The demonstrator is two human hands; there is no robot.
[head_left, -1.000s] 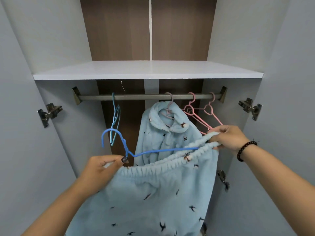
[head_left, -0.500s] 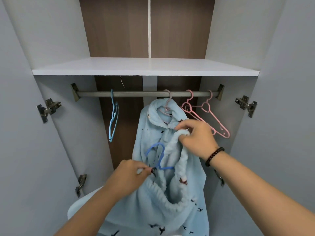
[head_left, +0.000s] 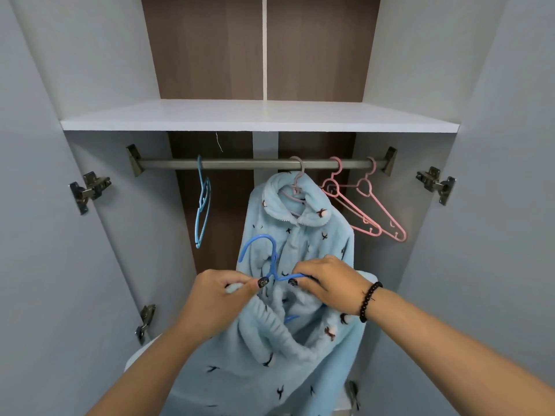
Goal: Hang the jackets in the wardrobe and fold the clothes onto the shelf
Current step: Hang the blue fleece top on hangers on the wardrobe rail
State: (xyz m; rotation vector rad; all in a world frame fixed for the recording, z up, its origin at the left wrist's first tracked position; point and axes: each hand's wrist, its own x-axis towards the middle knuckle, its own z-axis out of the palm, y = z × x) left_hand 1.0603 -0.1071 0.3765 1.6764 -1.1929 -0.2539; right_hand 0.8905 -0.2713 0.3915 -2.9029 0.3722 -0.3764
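A light blue fleece pair of pants [head_left: 270, 370] with small bird prints hangs from both my hands in front of the open wardrobe. My left hand [head_left: 219, 298] pinches its elastic waistband together with the left arm of a blue hanger [head_left: 264, 256]. My right hand [head_left: 327, 283] pinches the hanger's right arm and the waistband there. The hanger's hook points up, below the rail [head_left: 255, 163]. A matching fleece jacket [head_left: 303, 229] hangs on the rail behind, on a grey hanger.
A white shelf [head_left: 258, 118] spans the wardrobe above the rail. A light blue hanger [head_left: 202, 211] hangs at the rail's left, two pink hangers [head_left: 369, 214] at its right. Both doors stand open, with metal hinges [head_left: 90, 187] on each side.
My hands have come close together, bunching the waistband on the blue hanger. The hanger now stands upright between them, and my right hand has dropped lower.
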